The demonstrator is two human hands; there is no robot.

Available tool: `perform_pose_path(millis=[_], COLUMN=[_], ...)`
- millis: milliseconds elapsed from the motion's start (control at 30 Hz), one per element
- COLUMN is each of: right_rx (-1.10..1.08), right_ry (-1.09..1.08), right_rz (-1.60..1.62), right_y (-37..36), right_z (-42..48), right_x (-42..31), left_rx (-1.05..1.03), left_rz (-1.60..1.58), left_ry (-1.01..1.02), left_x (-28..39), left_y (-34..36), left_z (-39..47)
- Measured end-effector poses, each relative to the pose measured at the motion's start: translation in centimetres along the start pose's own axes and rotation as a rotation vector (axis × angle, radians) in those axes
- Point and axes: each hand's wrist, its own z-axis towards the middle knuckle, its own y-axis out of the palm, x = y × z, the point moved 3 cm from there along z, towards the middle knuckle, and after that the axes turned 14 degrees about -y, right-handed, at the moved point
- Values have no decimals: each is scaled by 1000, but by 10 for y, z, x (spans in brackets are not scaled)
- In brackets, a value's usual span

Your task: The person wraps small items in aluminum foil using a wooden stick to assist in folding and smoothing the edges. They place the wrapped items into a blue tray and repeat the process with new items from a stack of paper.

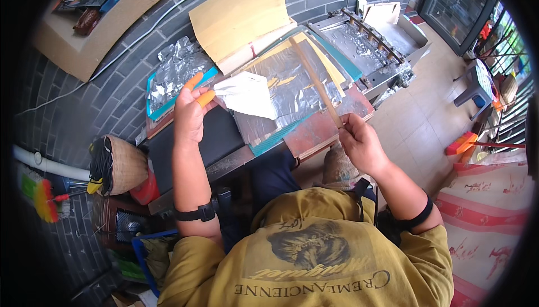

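Note:
My left hand (pixel 191 111) wears orange finger cots on two fingertips. Between them it pinches the corner of a thin white sheet (pixel 248 94), which hangs over a stack of work sheets. In my right hand (pixel 362 142) is one end of a flat wooden strip (pixel 313 75). The strip slants across a silver foil sheet (pixel 297 90), its far end near the yellow paper under the foil. Torn tan patches show on the foil's surface. Beneath the stack a teal corrugated board (pixel 269 145) sticks out at the front.
A blue tray (pixel 153 113) of crumpled foil (pixel 179 71) stands left. Behind lies a yellow paper pad (pixel 240 16). At right sits a metal fixture (pixel 358 37) beside an open box (pixel 406 35). A wicker basket (pixel 126 163) stands left; a plastic stool (pixel 476 86) is on the floor.

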Motion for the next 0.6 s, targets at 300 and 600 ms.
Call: perform_pose_path(millis=[300,600], right_rx=[-34,-56], right_ry=[-49,-17], right_rz=[-29,18], right_y=[5,6], right_z=[2,1], right_x=[3,15], left_rx=[179,413], left_rz=[7,-123], left_ry=[-201,-347], left_x=[-60,-96], left_y=[-73,-194], left_z=[-7,-60])
